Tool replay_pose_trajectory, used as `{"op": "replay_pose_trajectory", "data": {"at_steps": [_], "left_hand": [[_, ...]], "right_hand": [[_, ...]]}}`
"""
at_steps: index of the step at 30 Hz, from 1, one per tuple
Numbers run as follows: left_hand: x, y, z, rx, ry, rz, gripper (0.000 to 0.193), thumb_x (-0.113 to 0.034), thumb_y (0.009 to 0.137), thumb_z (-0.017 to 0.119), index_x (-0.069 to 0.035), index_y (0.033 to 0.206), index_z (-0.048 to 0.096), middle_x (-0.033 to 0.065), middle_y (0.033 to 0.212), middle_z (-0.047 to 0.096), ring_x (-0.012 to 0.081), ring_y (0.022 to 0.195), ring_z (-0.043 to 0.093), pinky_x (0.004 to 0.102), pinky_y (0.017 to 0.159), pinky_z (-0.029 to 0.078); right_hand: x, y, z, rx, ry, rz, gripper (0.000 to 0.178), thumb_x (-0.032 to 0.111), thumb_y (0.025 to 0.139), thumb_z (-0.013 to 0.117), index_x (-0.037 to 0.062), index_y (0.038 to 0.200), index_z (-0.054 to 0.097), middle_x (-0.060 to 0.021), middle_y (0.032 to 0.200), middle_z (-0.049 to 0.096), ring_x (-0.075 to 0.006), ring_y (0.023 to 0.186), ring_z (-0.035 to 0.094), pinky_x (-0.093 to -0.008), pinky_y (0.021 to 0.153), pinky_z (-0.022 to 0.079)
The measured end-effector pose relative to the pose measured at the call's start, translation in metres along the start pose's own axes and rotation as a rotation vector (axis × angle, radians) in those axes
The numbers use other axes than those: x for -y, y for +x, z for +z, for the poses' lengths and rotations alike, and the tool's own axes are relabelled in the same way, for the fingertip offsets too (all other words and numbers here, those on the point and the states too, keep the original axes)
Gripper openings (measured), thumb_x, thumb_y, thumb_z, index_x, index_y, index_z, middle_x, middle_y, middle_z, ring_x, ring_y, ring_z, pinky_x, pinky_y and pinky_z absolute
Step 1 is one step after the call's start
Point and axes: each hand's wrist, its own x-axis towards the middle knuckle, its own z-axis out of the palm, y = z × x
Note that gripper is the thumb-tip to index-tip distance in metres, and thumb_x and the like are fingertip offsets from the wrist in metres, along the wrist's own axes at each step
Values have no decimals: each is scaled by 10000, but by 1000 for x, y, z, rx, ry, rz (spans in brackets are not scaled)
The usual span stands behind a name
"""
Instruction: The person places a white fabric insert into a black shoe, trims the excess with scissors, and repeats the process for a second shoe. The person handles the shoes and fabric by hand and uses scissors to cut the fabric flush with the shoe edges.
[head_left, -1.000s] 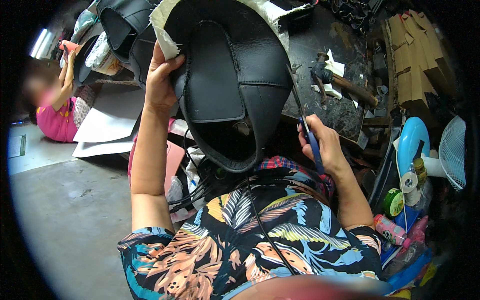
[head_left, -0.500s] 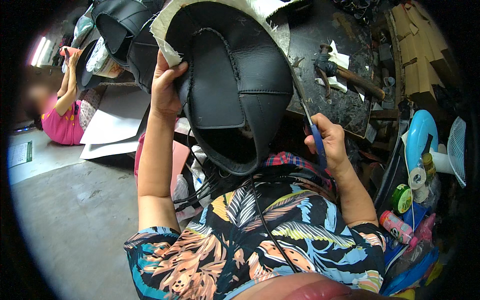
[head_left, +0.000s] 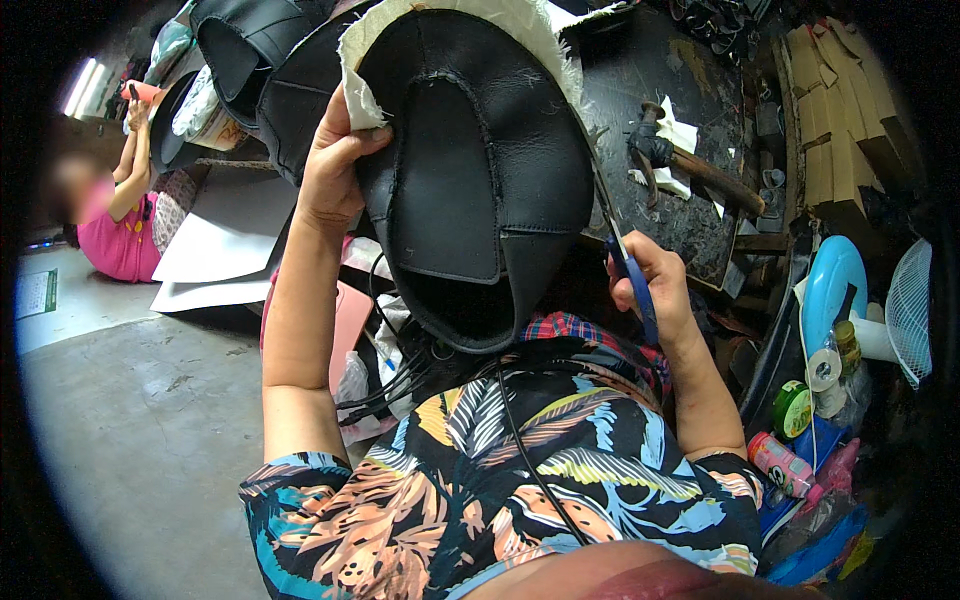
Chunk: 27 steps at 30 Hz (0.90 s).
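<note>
A black leather shoe upper (head_left: 445,190) with stitched seams and an open collar hangs in front of me. Pale frayed lining cloth (head_left: 362,85) runs round its far edge. My left hand (head_left: 340,155) grips the upper and the cloth at the left side, thumb on top. In my right hand (head_left: 650,280) are scissors (head_left: 638,285) with blue handles, fingers wrapped round the loops. Their blades point up along the right edge of the upper, close to the cloth; whether they touch it I cannot tell.
Beyond stands a dark worktable (head_left: 640,60) with a wooden-handled hammer (head_left: 700,165) and white scraps. More black uppers (head_left: 310,90) lie at the far left. A person in pink (head_left: 120,235) sits farther left. On the right are a blue and white fan (head_left: 838,290) and a pink bottle (head_left: 785,465).
The upper sits slightly farther right in the picture, with my left hand on it. The scissors stay at its right edge; their blades look a little more closed together.
</note>
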Motion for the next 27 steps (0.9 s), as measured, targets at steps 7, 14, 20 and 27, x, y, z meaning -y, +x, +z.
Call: {"op": "replay_pose_trajectory", "data": {"at_steps": [7, 14, 20, 27], "left_hand": [[-6, 5, -6, 57, -11, 33, 719, 129, 751, 596, -130, 1421, 561, 69, 1243, 671, 213, 1147, 636, 373, 1037, 505], [-8, 3, -19, 119, -53, 94, 641, 104, 774, 598, -126, 1372, 594, 86, 1233, 679, 224, 1131, 646, 387, 1034, 504], [-8, 3, -17, 188, -282, 22, 464, 69, 778, 603, -70, 1215, 671, 122, 1165, 703, 267, 1057, 684, 427, 995, 541], [5, 1, -11, 174, -232, -53, 534, 65, 761, 619, -86, 1274, 628, 127, 1180, 691, 265, 1065, 682, 422, 993, 543]], "right_hand": [[2, -2, -4, 28, -183, -87, 569, 473, 788, 829, 3, 989, 579, -21, 750, 502, -88, 686, 494, -260, 634, 429], [4, -4, -1, -71, -326, -73, 547, 398, 741, 803, 28, 1069, 568, -120, 803, 600, -258, 735, 638, -359, 686, 496], [8, 6, 7, 2, -538, -116, 519, 302, 702, 794, 47, 1097, 573, -188, 862, 618, -431, 808, 632, -431, 726, 498], [2, 3, 12, 90, 151, 11, 329, 169, 777, 807, 2, 951, 584, -36, 748, 531, -81, 676, 540, -257, 634, 451]]}}
